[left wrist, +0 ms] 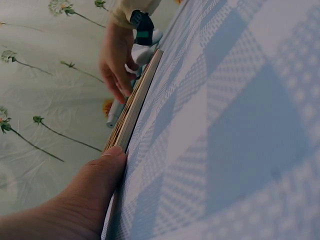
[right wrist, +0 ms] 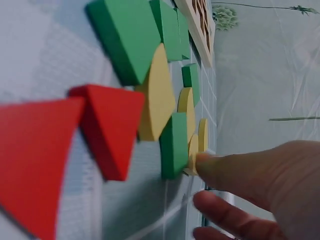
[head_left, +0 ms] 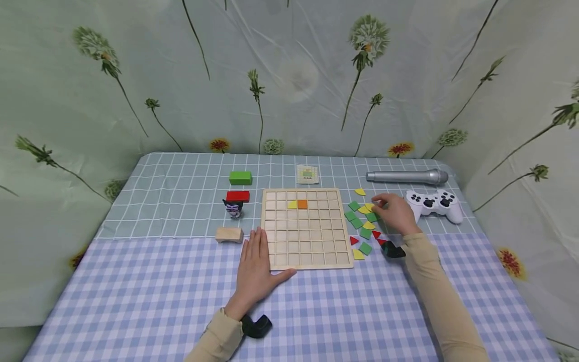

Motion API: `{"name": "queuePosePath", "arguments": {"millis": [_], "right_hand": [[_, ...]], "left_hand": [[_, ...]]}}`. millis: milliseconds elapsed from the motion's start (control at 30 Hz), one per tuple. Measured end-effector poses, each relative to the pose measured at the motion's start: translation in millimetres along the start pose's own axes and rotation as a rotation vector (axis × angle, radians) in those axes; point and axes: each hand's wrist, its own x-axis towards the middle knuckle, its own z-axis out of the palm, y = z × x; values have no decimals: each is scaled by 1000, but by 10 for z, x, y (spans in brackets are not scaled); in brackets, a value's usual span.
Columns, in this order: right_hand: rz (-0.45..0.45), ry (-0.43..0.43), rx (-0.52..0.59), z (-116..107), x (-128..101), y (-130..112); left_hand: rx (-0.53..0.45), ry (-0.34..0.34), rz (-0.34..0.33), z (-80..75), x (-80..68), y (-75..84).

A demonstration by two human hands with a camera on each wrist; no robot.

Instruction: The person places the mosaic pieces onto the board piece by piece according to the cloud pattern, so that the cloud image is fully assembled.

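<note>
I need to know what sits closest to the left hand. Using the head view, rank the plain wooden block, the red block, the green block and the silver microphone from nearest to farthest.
Measured from the left hand:
1. Plain wooden block, just up and to its left.
2. Red block, farther back on the left.
3. Green block, behind the red one.
4. Silver microphone, far back on the right.

Bystanders along the table's far edge
You see a green block, red block, figurine, card, microphone and controller toward the far-right corner.
</note>
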Motion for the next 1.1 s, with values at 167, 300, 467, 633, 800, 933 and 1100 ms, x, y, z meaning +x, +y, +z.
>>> {"name": "queuePosePath", "arguments": {"millis": [167, 300, 467, 633, 800, 933, 1100], "right_hand": [[-21, -69, -36, -1, 31, -1], [-21, -67, -2, -12, 59, -4], [45, -66, 90, -25, 99, -7], [42, 1, 127, 22, 83, -3], [-50, 51, 171, 108, 75, -145], [-90, 72, 259, 180, 101, -339], [-50, 53, 419, 310, 166, -573]], "left_hand": [[-2, -29, -14, 0, 6, 3], [-1, -45, -19, -4, 8, 12], [-4, -42, -16, 0, 11, 19], [-7, -47, -11, 6, 0, 18], [9, -35, -12, -3, -3, 7], [5, -32, -13, -7, -1, 3], [2, -29, -16, 0, -1, 1]]}}
